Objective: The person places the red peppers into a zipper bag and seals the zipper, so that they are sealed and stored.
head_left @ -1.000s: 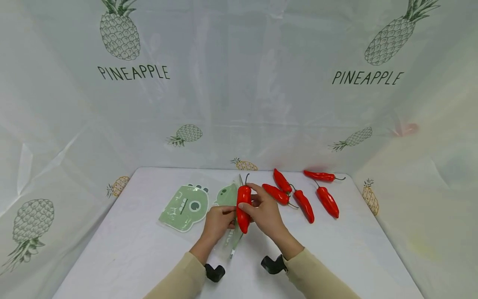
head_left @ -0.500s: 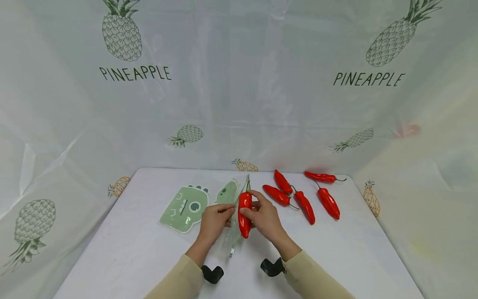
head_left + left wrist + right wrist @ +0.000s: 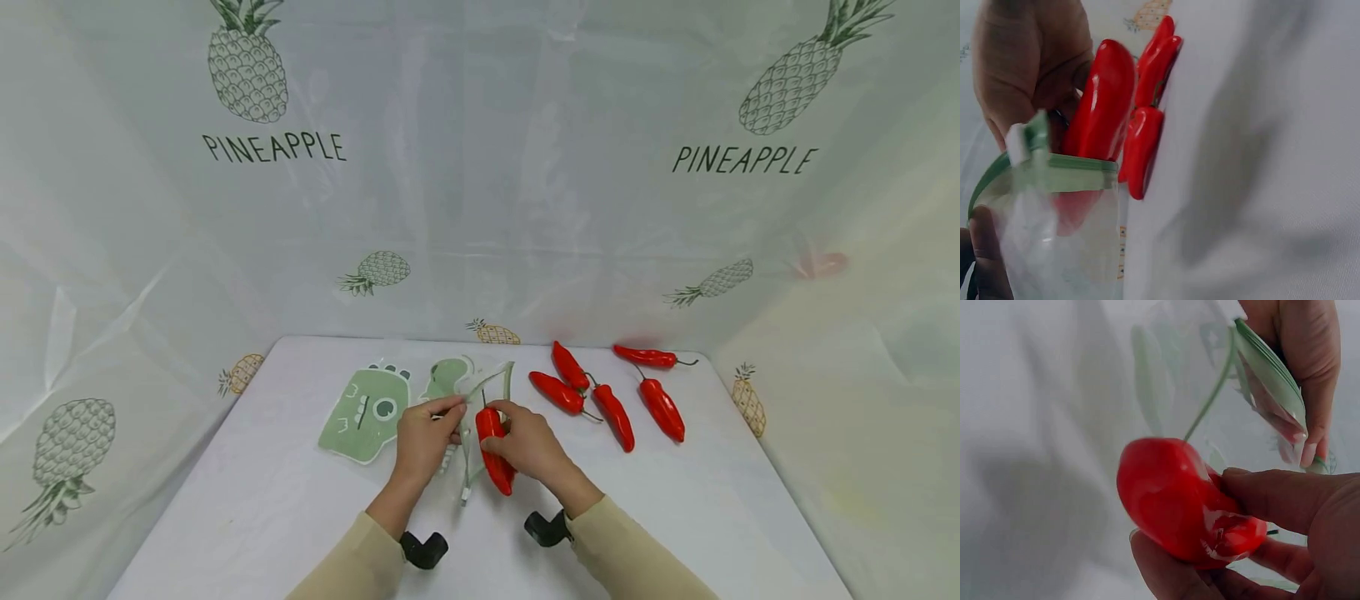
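The right hand [image 3: 528, 446] pinches a red chilli [image 3: 495, 450] at the mouth of a clear zip bag [image 3: 472, 417]. The left hand [image 3: 423, 437] pinches the bag's rim, holding it open above the tabletop [image 3: 262, 500]. Four more chillies [image 3: 611, 400] lie to the right.

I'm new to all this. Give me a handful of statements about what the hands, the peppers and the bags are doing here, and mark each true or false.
1. The right hand grips a glossy red chili pepper. True.
2. The left hand lies flat and idle on the white table. False: it pinches the rim of a clear plastic zip bag with a green strip.
3. Five more red peppers lie loose on the table to the right. True.
4. A blue bowl sits beside the bags. False: a flat green dinosaur-print bag lies there.
5. The held pepper is green. False: it is red.
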Demonstrator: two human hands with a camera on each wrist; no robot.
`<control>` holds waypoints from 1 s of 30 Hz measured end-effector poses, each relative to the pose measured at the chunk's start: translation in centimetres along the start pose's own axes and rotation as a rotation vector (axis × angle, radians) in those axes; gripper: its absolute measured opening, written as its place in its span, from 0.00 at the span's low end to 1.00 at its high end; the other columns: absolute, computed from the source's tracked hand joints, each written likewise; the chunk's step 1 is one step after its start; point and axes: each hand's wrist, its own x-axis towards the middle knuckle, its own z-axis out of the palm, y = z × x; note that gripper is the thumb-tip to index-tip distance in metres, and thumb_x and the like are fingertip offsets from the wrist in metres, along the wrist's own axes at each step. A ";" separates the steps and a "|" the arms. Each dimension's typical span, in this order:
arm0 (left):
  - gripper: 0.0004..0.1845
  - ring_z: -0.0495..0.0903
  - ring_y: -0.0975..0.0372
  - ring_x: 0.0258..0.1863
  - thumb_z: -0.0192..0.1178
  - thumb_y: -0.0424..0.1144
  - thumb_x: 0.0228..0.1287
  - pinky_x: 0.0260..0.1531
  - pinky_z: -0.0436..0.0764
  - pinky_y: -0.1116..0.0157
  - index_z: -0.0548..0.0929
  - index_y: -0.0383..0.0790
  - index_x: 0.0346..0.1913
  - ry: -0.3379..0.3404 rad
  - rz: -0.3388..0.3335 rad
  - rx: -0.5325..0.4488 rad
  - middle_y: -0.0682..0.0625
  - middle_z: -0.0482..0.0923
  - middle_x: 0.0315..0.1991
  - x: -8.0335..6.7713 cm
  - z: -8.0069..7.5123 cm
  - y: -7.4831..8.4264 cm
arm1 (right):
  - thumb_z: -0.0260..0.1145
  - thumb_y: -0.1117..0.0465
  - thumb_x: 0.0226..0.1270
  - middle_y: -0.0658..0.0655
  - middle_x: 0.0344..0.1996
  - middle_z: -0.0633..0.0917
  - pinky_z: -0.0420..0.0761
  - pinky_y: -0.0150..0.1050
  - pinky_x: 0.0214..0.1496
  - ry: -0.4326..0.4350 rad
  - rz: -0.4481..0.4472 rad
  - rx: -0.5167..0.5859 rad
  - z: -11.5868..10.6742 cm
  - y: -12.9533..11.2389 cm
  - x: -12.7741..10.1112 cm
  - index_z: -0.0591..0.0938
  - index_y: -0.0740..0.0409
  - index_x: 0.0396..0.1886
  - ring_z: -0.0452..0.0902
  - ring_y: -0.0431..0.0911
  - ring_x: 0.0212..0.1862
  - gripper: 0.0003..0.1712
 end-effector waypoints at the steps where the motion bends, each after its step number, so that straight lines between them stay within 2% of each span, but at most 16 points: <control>1: 0.09 0.82 0.61 0.18 0.65 0.40 0.64 0.23 0.86 0.68 0.89 0.45 0.45 -0.014 0.003 0.011 0.44 0.82 0.31 -0.2 0.0 0.1 | 0.73 0.54 0.58 0.58 0.38 0.83 0.84 0.35 0.23 -0.009 0.013 0.016 -0.1 -0.1 0.2 0.73 0.52 0.65 0.79 0.46 0.33 0.35; 4: 0.09 0.82 0.61 0.18 0.65 0.40 0.65 0.23 0.86 0.69 0.89 0.45 0.46 -0.058 0.010 0.051 0.45 0.81 0.31 -0.8 -0.1 0.3 | 0.74 0.54 0.57 0.60 0.39 0.83 0.85 0.37 0.22 0.019 0.053 0.099 -0.5 -0.3 0.7 0.72 0.54 0.66 0.81 0.47 0.33 0.37; 7: 0.09 0.82 0.61 0.18 0.64 0.39 0.65 0.23 0.86 0.68 0.88 0.43 0.46 -0.086 0.007 0.050 0.44 0.82 0.30 -1.5 0.0 0.3 | 0.74 0.54 0.56 0.61 0.40 0.83 0.85 0.38 0.22 0.103 0.069 0.168 -0.6 -0.7 1.4 0.72 0.55 0.65 0.81 0.47 0.31 0.37; 11: 0.10 0.82 0.62 0.17 0.64 0.38 0.65 0.23 0.86 0.67 0.88 0.41 0.47 -0.101 -0.005 0.021 0.43 0.83 0.32 -2.3 0.3 0.3 | 0.73 0.55 0.58 0.62 0.40 0.85 0.85 0.37 0.22 0.211 0.031 0.181 0.1 -1.5 2.2 0.72 0.56 0.64 0.81 0.46 0.27 0.35; 13: 0.10 0.82 0.62 0.17 0.65 0.38 0.65 0.23 0.86 0.67 0.88 0.41 0.47 -0.100 -0.014 0.005 0.43 0.83 0.32 -2.6 0.5 0.3 | 0.71 0.55 0.60 0.62 0.41 0.85 0.85 0.36 0.22 0.237 0.007 0.171 0.7 -1.8 2.5 0.73 0.55 0.63 0.81 0.44 0.25 0.32; 15: 0.10 0.82 0.62 0.17 0.64 0.37 0.65 0.23 0.86 0.67 0.88 0.40 0.47 -0.090 -0.018 -0.019 0.42 0.83 0.33 -2.8 0.5 0.3 | 0.71 0.55 0.60 0.63 0.41 0.86 0.85 0.35 0.22 0.238 -0.007 0.188 1.2 -2.3 2.6 0.73 0.55 0.62 0.82 0.42 0.23 0.31; 18: 0.10 0.83 0.62 0.19 0.64 0.36 0.65 0.23 0.87 0.65 0.87 0.39 0.46 -0.058 -0.025 -0.069 0.41 0.82 0.34 -2.8 0.5 0.1 | 0.71 0.56 0.61 0.64 0.41 0.86 0.85 0.37 0.21 0.194 -0.014 0.239 1.8 -2.7 2.8 0.74 0.56 0.60 0.82 0.43 0.20 0.28; 23: 0.10 0.84 0.61 0.22 0.65 0.37 0.64 0.24 0.87 0.63 0.86 0.38 0.46 -0.020 -0.062 -0.115 0.41 0.80 0.36 -2.4 0.1 -0.4 | 0.72 0.58 0.60 0.63 0.38 0.86 0.85 0.40 0.20 0.150 0.022 0.317 1.9 -2.9 2.9 0.73 0.56 0.62 0.82 0.44 0.19 0.31; 27: 0.12 0.84 0.61 0.22 0.65 0.37 0.64 0.25 0.88 0.63 0.86 0.36 0.48 -0.028 -0.089 -0.133 0.39 0.80 0.37 -2.3 -0.2 -0.5 | 0.72 0.59 0.61 0.63 0.40 0.85 0.86 0.42 0.22 0.128 0.021 0.388 2.3 -2.7 3.1 0.72 0.54 0.65 0.84 0.45 0.24 0.32; 30: 0.12 0.84 0.60 0.22 0.65 0.37 0.64 0.25 0.88 0.62 0.86 0.36 0.48 -0.013 -0.079 -0.150 0.39 0.80 0.37 -2.2 -0.4 -0.2 | 0.70 0.59 0.62 0.63 0.46 0.85 0.87 0.41 0.27 0.103 -0.021 0.314 2.9 -2.4 3.2 0.71 0.51 0.67 0.85 0.47 0.32 0.33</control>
